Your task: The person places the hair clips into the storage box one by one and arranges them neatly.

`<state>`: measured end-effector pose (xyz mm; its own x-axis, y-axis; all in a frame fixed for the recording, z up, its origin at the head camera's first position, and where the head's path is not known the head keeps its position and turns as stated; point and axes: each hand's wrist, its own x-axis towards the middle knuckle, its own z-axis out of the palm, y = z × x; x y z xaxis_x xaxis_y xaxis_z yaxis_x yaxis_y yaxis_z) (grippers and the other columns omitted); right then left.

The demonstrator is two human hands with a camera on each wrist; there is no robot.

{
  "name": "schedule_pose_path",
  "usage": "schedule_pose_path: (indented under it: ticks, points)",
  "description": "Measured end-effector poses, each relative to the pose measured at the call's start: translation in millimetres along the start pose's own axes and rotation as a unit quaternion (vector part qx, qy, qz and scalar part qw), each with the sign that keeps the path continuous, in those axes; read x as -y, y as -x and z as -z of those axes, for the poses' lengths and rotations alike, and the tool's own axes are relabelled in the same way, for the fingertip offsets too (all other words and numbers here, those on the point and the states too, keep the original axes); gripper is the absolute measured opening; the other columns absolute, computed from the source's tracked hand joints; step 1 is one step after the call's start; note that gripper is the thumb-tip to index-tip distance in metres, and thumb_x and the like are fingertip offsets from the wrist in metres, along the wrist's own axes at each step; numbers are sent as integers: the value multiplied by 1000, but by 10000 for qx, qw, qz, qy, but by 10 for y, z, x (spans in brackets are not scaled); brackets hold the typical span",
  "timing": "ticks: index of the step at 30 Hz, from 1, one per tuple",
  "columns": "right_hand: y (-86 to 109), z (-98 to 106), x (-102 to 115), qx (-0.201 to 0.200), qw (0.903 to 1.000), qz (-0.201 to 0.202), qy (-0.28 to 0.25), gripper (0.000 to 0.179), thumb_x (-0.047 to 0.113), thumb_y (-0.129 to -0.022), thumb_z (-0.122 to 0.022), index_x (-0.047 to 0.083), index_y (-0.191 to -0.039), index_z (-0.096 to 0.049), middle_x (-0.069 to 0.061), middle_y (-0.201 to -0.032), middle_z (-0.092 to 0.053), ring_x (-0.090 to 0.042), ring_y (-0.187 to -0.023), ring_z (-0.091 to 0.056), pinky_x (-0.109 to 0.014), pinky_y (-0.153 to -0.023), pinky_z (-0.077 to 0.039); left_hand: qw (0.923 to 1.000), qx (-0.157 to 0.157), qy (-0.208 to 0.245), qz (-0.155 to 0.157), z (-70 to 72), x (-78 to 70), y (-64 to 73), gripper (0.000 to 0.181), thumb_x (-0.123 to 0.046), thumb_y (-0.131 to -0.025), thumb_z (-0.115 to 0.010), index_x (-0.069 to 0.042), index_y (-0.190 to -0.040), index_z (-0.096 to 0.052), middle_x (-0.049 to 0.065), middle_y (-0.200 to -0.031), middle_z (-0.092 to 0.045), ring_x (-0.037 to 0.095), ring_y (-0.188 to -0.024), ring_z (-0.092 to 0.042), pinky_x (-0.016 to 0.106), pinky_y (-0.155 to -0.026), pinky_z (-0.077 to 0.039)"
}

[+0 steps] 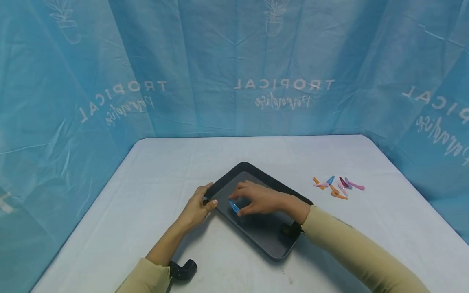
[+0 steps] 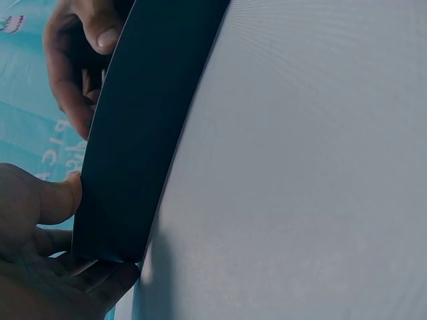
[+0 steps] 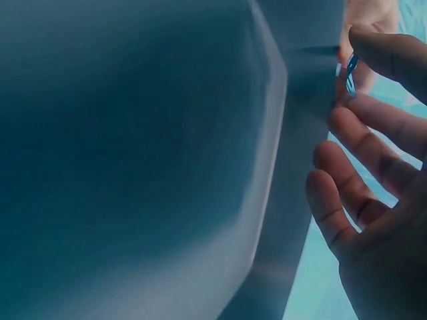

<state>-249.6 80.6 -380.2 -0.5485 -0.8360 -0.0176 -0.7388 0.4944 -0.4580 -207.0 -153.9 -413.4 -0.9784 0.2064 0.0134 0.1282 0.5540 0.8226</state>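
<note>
A dark grey rectangular tray [image 1: 256, 240] lies at an angle on the white table. My left hand [image 1: 198, 206] grips its left corner, the thumb over the rim and the fingers along the outer wall; the left wrist view shows that wall [image 2: 140, 133] close up. Above the inside of the tray, my right hand [image 1: 258, 198] pinches a small blue hair clip [image 1: 234, 206] between thumb and index finger. In the right wrist view the clip [image 3: 351, 75] stands between those two fingertips, with the other fingers loosely bent.
To the right of the tray, several small hair clips [image 1: 334, 192] in orange, pink, blue, purple and dark red lie in a loose group. A blue printed curtain [image 1: 220, 110] hangs behind and beside the table [image 1: 165, 171].
</note>
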Motion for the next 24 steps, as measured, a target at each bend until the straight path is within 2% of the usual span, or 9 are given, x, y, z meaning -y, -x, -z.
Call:
schedule_pose_path:
  ticks: [8,17,24]
  points:
    - [-75,-95,30,403,9983,261,344,47,30,-87,-68,14,-130,-57,0,-113,-55,-13,-105,-51,-28,-88,-47,9999,-104,5,-52,-11,7,-11,61,-13,-95,-55,-4,-148,-26,21,-150,-30,43,-139,-27,59,-109,-31]
    - [-122,-179,7,561,9971,59,514,47,31,-87,-67,16,-131,-56,2,-115,-55,-12,-104,-50,-25,-87,-47,9999,-30,97,15,-10,7,-7,62,-15,-95,-55,-7,-149,-25,19,-151,-28,42,-140,-25,59,-108,-31]
    - [-155,-208,3,612,9953,109,737,48,30,-86,-70,20,-130,-57,2,-114,-53,-8,-99,-44,-23,-84,-44,10000,-73,-31,-27,-12,5,-4,62,-15,-95,-55,-6,-149,-25,20,-151,-29,43,-140,-26,59,-108,-31]
